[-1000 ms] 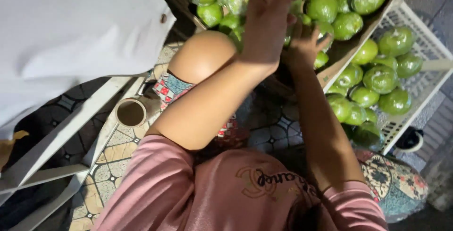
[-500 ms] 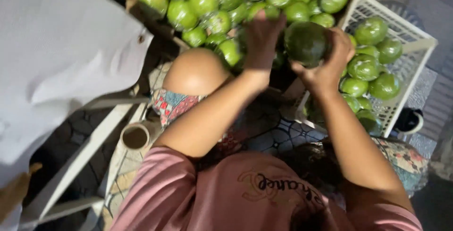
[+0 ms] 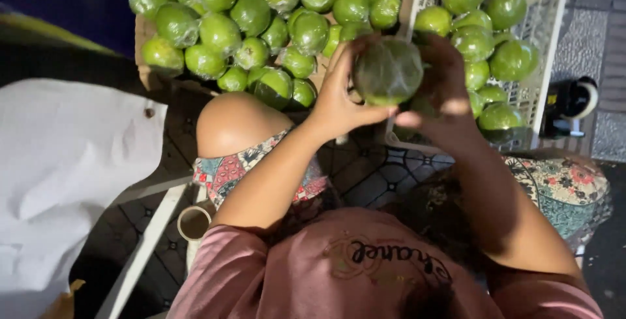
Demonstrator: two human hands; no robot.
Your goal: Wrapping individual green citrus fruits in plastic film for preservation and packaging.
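Both my hands hold one round green fruit (image 3: 388, 70) wrapped in clear film, lifted above my knees. My left hand (image 3: 340, 95) grips its left side and my right hand (image 3: 438, 83) covers its right side. Behind them a cardboard box (image 3: 145, 44) is heaped with several green fruits (image 3: 261, 16), many of them in film. To the right, a white plastic crate (image 3: 553, 13) holds several more green fruits (image 3: 489, 35).
My bare knee (image 3: 233, 120) and patterned shorts (image 3: 229, 170) are below the box. A white sheet (image 3: 68, 175) lies at the left, a small round cup (image 3: 194, 223) on the tiled floor, and a black and white object (image 3: 574, 104) beside the crate.
The view has tilted down and closer. My hands reached into the fruit pile, took up one fruit and drew it toward me, and both now hold it.
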